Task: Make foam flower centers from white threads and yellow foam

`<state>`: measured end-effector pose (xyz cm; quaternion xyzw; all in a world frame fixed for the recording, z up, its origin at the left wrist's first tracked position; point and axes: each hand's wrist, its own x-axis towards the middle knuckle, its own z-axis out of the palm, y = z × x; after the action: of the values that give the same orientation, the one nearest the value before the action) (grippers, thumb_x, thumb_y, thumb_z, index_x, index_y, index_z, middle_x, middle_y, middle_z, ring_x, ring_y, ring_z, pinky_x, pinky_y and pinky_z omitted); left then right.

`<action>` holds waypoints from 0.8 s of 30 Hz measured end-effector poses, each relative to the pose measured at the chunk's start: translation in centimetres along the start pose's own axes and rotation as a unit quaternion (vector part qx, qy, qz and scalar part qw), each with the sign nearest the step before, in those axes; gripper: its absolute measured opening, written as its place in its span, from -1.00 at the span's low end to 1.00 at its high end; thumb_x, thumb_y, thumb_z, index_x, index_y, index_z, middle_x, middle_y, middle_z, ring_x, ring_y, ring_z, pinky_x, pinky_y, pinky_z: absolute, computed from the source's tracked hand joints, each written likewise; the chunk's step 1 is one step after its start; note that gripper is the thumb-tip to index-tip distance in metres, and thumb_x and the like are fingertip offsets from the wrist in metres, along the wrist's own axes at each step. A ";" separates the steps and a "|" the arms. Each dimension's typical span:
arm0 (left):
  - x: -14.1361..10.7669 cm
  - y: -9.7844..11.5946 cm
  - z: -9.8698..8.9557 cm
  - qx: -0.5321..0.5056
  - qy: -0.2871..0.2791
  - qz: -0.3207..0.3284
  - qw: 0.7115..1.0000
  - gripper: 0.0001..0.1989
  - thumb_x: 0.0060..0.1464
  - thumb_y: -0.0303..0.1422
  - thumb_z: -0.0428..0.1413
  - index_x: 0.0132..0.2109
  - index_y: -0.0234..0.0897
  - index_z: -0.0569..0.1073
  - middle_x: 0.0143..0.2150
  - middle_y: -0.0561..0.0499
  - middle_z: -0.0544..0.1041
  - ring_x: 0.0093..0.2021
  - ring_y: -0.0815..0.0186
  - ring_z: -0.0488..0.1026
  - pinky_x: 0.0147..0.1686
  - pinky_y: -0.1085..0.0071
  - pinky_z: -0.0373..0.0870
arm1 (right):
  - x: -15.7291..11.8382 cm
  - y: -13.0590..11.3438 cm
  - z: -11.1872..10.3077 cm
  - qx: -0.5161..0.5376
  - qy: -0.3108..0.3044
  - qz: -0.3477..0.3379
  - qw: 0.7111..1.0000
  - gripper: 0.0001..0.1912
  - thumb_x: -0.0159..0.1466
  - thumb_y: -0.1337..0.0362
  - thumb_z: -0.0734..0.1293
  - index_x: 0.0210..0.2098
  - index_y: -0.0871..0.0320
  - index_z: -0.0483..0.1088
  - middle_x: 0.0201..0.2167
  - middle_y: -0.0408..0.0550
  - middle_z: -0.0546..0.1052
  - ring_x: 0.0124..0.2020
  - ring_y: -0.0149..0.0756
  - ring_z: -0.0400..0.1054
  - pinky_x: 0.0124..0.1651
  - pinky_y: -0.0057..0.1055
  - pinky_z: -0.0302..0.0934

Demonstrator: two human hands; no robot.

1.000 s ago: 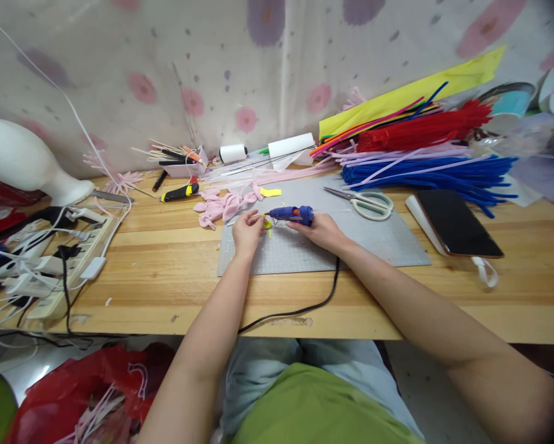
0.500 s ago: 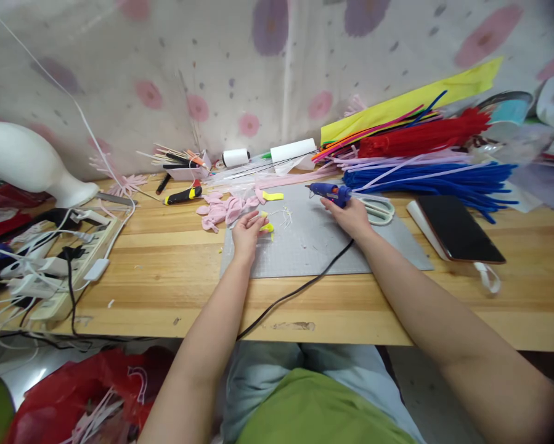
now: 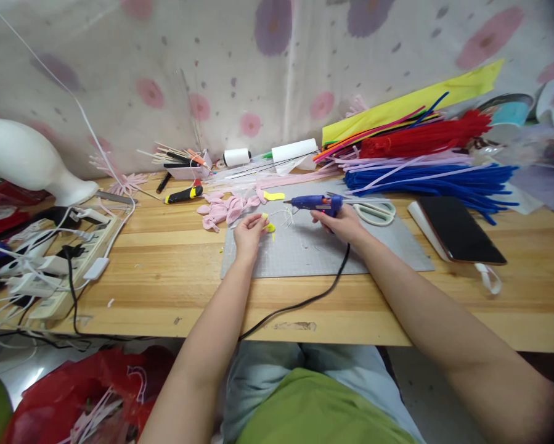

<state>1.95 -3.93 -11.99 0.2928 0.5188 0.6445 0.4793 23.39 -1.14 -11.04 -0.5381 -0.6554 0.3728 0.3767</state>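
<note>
My right hand [image 3: 339, 221] is wrapped round the handle of a blue hot glue gun [image 3: 316, 203], its nozzle pointing left over the grey cutting mat [image 3: 304, 259]. A black cord [image 3: 299, 304] runs from the gun to the table's front edge. Pinched in the fingertips of my left hand [image 3: 249, 234] is a small yellow strip [image 3: 264, 217]. Another yellow piece [image 3: 270, 228] lies by those fingers, partly hidden. Thin white strands [image 3: 286, 216] rest between the hands. Just beyond my left hand are pink fabric pieces [image 3: 228, 208] and a yellow strip on the mat [image 3: 273, 196].
Scissors [image 3: 375, 213] lie right of the glue gun. Blue pipe cleaners [image 3: 429, 182] and red ones [image 3: 419, 140] are piled at the back right, near a phone [image 3: 461, 228]. A utility knife [image 3: 183, 195] lies at left, beyond a crowded power strip [image 3: 80, 271].
My right hand has lifted the glue gun and brought it left, so its nozzle is closer to my left hand. The left hand has barely moved, its fingers now drawn closer together.
</note>
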 end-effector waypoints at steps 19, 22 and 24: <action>0.0 -0.6 0.2 0.047 -0.012 0.019 0.999 -0.78 -0.17 -0.42 0.23 -0.29 -0.39 0.45 -0.40 -0.07 0.55 -0.37 0.33 0.53 -0.39 0.45 0.45 | -1.0 -1.4 2.1 -0.060 -0.076 -0.056 0.994 -0.49 0.08 -0.09 0.27 -0.26 0.23 0.48 -0.49 -0.09 0.49 -0.47 -0.35 0.31 -0.36 -0.44 0.17; 0.0 -0.7 0.3 0.047 -0.012 0.016 0.999 -0.76 -0.18 -0.40 0.24 -0.29 -0.38 0.45 -0.41 -0.05 0.55 -0.37 0.34 0.53 -0.41 0.48 0.45 | -1.0 -1.4 2.1 -0.059 -0.075 -0.051 0.994 -0.51 0.08 -0.08 0.28 -0.26 0.22 0.48 -0.49 -0.10 0.49 -0.47 -0.35 0.31 -0.35 -0.43 0.18; 0.0 -0.7 0.3 0.043 -0.013 0.014 0.999 -0.76 -0.19 -0.40 0.25 -0.30 -0.39 0.45 -0.41 -0.05 0.55 -0.37 0.34 0.53 -0.42 0.48 0.44 | -1.0 -1.4 2.1 -0.059 -0.072 -0.050 0.994 -0.50 0.07 -0.09 0.28 -0.28 0.23 0.48 -0.51 -0.11 0.48 -0.48 -0.36 0.30 -0.37 -0.43 0.17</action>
<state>2.43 -3.81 -12.55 0.3288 0.5354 0.6247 0.4637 21.04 -2.51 -10.85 -0.4978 -0.7277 0.3523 0.3139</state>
